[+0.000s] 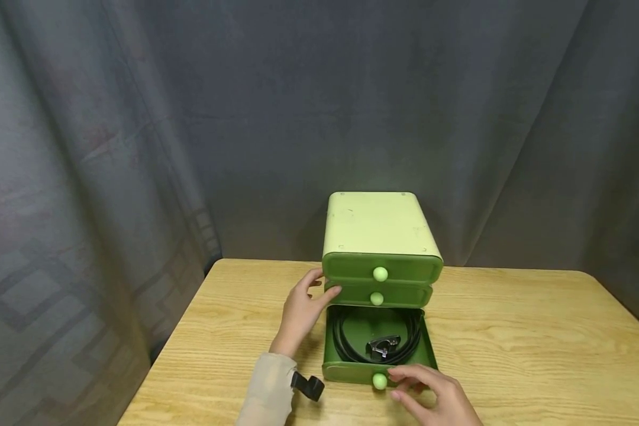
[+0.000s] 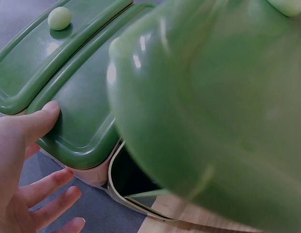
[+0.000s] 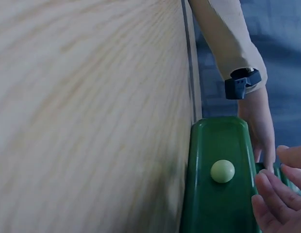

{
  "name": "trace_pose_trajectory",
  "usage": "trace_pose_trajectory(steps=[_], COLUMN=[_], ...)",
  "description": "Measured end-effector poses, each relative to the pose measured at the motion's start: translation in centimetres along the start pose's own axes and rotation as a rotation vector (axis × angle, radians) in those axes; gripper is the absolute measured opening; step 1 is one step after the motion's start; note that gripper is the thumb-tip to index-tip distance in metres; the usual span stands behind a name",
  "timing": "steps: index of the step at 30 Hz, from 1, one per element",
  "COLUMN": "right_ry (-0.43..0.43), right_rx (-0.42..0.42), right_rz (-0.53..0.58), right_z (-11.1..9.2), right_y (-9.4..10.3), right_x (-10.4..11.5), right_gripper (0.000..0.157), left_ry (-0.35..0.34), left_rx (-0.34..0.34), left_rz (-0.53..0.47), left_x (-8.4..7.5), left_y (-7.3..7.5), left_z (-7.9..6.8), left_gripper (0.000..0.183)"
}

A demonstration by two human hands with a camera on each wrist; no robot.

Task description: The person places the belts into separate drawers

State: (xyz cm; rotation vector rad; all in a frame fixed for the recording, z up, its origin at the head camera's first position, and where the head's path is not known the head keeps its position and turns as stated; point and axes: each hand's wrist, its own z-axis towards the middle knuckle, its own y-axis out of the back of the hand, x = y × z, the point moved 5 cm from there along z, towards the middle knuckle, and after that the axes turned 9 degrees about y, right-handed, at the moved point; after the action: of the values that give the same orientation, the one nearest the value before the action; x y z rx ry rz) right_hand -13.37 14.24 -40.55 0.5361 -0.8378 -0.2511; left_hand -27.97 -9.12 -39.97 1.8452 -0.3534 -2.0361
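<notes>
A drawer cabinet (image 1: 378,225) with a pale yellow-green top and several green drawers stands on the table. The bottom drawer (image 1: 346,373) is pulled out, with a coiled black cable (image 1: 343,340) and its dark connector (image 1: 383,347) inside. My left hand (image 1: 305,307) rests at the cabinet's left side. Its thumb (image 2: 46,116) touches the middle drawer's front (image 2: 82,121), while the lower fingers spread out beside the wall. My right hand (image 1: 431,393) is just right of the bottom drawer's round knob (image 1: 380,381), thumb and forefinger apart, nothing between them.
The wooden table (image 1: 527,331) extends to both sides of the cabinet. Grey curtains (image 1: 383,106) hang behind it and along the sides. A black strap with a small mount (image 1: 309,386) is on my left wrist. The pulled-out drawer fills much of the left wrist view.
</notes>
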Motion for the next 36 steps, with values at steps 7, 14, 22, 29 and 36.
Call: trace_pose_trajectory(steps=[7,14,22,29,36], right_ry=[-0.044,-0.092,-0.179,-0.244,-0.24], right_rx=[0.006,0.056,0.12,0.178,0.2], right_rz=[0.006,0.05,0.106,0.14,0.148], right_z=[-0.4,-0.7,-0.7,-1.0,-0.9], right_y=[-0.2,-0.5,-0.9,-1.6,-1.7], right_x=[-0.7,-1.5,-2.1,-2.4,-2.5], right_gripper=[0.028,0.026,0.027,0.03,0.028], left_ry=[0.002,0.01,0.003,0.004,-0.011], left_rx=[0.01,0.008,0.01,0.014,0.011], left_rz=[-0.009,-0.011,-0.009,-0.015,-0.021], left_x=[0.0,0.0,0.0,-0.1,-0.3], left_y=[-0.2,-0.2,0.0,0.1,0.1], left_z=[-0.1,0.0,0.0,-0.1,-0.2], left_gripper=[0.054,0.054,0.053,0.053,0.053])
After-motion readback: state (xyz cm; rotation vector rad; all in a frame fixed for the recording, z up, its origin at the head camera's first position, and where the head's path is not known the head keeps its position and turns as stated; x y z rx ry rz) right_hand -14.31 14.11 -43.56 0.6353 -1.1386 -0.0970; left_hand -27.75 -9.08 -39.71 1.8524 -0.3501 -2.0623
